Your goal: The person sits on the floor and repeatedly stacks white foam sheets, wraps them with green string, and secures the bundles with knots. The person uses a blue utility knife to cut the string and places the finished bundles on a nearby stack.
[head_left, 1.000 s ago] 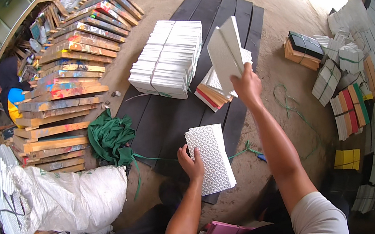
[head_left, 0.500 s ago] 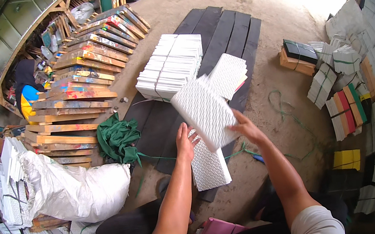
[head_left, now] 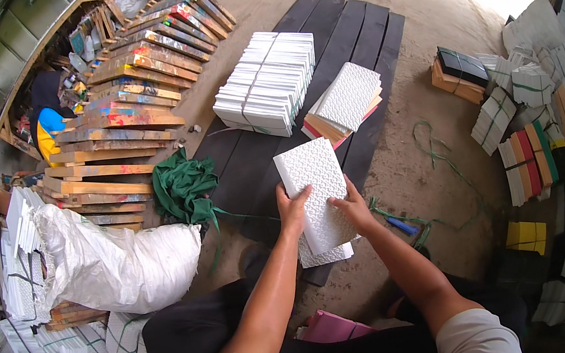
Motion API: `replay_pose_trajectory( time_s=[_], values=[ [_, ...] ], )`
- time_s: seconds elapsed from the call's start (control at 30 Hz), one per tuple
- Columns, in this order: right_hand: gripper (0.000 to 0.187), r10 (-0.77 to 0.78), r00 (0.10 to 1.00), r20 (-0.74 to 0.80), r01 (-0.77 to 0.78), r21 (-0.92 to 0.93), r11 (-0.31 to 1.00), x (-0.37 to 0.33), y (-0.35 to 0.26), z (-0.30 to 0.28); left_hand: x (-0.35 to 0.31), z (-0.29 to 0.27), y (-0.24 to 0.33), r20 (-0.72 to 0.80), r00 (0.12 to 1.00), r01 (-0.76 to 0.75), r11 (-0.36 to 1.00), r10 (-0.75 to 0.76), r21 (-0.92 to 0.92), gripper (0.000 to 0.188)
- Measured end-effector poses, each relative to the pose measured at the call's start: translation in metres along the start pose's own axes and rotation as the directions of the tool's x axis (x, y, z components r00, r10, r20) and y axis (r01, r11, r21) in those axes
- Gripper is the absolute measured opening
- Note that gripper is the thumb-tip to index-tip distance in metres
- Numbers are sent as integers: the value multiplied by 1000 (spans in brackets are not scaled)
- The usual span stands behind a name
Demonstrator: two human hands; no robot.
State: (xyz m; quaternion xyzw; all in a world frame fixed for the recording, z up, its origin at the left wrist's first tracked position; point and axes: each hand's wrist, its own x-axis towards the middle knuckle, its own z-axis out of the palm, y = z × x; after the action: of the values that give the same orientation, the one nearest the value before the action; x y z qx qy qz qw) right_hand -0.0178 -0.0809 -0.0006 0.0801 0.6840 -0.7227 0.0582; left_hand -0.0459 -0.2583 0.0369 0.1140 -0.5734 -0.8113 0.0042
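Between my two hands is a white embossed panel (head_left: pixel 311 165), held slightly tilted above the dark planks. My left hand (head_left: pixel 293 208) is closed on its left edge, thumb on the raised pattern. On the right edge, my right hand (head_left: pixel 351 208) grips it the same way. A second white embossed panel (head_left: pixel 334 254) lies beneath, mostly hidden by the held one. Farther off, a fanned stack of textured panels (head_left: pixel 352 93) shows white, cream and red edges. Left of that stack stands a large strapped bundle of white panels (head_left: pixel 267 80).
Dark planks (head_left: pixel 368 39) lie on the floor. A green cloth (head_left: pixel 184 187) and a white sack (head_left: pixel 124 262) are to the left, before piled paint-stained wood (head_left: pixel 133 104). Another person (head_left: pixel 46 113) is at far left. Green twine (head_left: pixel 431 143) and strapped bundles (head_left: pixel 493 119) lie right.
My left hand, open beside the panel before, now grips it. The panel has come down nearer to me and straightened, covering more of the lower one. The whole view has shifted slightly.
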Motion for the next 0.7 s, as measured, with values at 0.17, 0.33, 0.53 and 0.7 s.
replay_pose_trajectory(
  time_s=[0.17,0.33,0.53,0.7],
  values=[
    [85,200,965,-172,-245,-301,922,-16,-36,21,8,-25,-12,-39,979,165,892,-199,-420,40],
    [72,16,966,-260,-116,-374,920,-1,32,7,4,-12,-19,-60,980,156,914,-192,-373,44],
    [56,221,944,-245,-204,93,975,0,33,-6,8,-18,-31,-136,980,116,968,-149,-225,36],
    [57,163,921,-355,-213,-107,971,-6,16,-1,19,-68,-60,-281,952,-56,969,124,239,39]
  ],
)
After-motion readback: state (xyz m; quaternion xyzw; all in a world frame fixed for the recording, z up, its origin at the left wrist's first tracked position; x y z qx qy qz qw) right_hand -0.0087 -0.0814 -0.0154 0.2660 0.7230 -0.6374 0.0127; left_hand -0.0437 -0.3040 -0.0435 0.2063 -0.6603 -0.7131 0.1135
